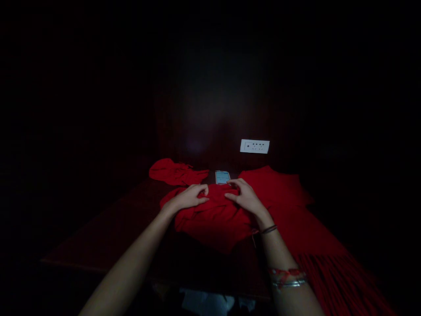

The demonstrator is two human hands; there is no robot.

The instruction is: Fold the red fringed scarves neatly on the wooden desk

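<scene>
A crumpled red cloth [217, 219] lies in loose folds on the dark table in front of me. My left hand [189, 196] rests on its left part; the fingers are curled, with a gap between them and the thumb. On the right part of the cloth is my right hand [244, 195], its thumb and fingers spread apart. Neither hand visibly pinches the fabric. A thin string [254, 237] hangs at the cloth's lower right, near my right wrist.
A phone [222, 177] with a lit screen stands behind the cloth. Another bunched red cloth [174, 172] lies at the back left. A large red fringed cloth [296, 224] spreads along the right. A white socket plate [255, 146] is on the dark wall. The table's front edge [75, 265] is dimly visible.
</scene>
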